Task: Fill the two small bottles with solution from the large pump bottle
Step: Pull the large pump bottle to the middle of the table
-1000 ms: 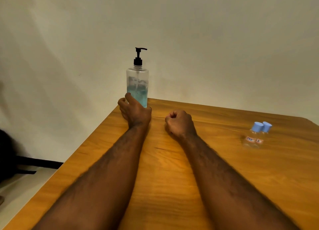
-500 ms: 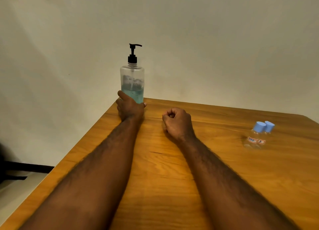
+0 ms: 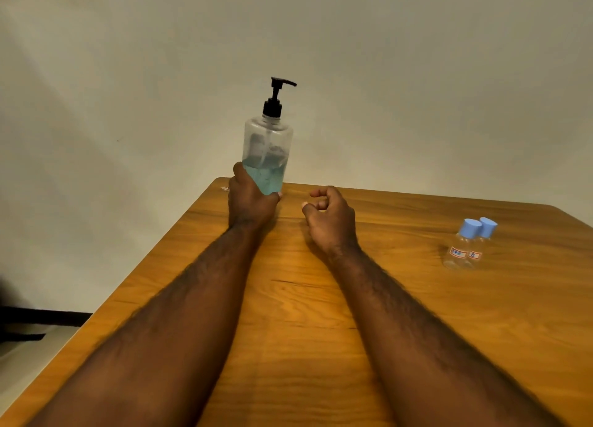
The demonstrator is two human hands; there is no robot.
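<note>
left hand (image 3: 248,199) has now wrapped round the pump bottle (image 3: 268,150) and tipped it right; right hand (image 3: 327,215) uncurled, empty, so filling hasn't started

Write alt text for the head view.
A left hand grips the base of a pump bottle at the far corner of a wooden table; the right hand rests loosely curled beside it. Two capped small bottles stand at right.

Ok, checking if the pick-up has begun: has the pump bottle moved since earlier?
Yes. The pump bottle, gripped by the left hand, has shifted right, away from the far left corner of the table, and now leans right.
</note>
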